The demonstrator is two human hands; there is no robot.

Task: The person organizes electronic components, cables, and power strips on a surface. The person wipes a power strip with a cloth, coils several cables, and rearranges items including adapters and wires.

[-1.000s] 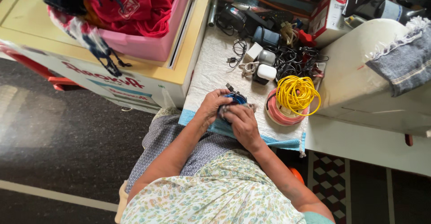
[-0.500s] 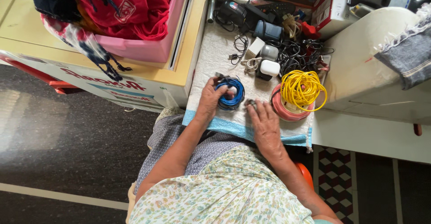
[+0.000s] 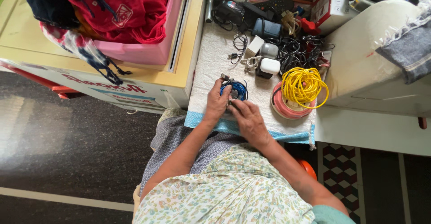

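A coiled blue cable (image 3: 237, 88) with a plug end sticking out at its upper left rests on a white cloth (image 3: 211, 57) over the table. My left hand (image 3: 217, 102) grips the coil's left side. My right hand (image 3: 248, 120) has its fingers on the coil's lower edge, pinching a small grey cable end against it. Both hands partly hide the coil.
A yellow cable coil (image 3: 304, 84) lies on a pink round reel (image 3: 284, 108) to the right. Behind are white adapters (image 3: 269, 66), black wires (image 3: 301, 53), chargers and a box (image 3: 331, 4). A pink tub of clothes (image 3: 134, 48) sits on a cabinet at left.
My right hand has moved left from the cloth back onto the blue coil. The coil is more covered by both hands than half a second ago.
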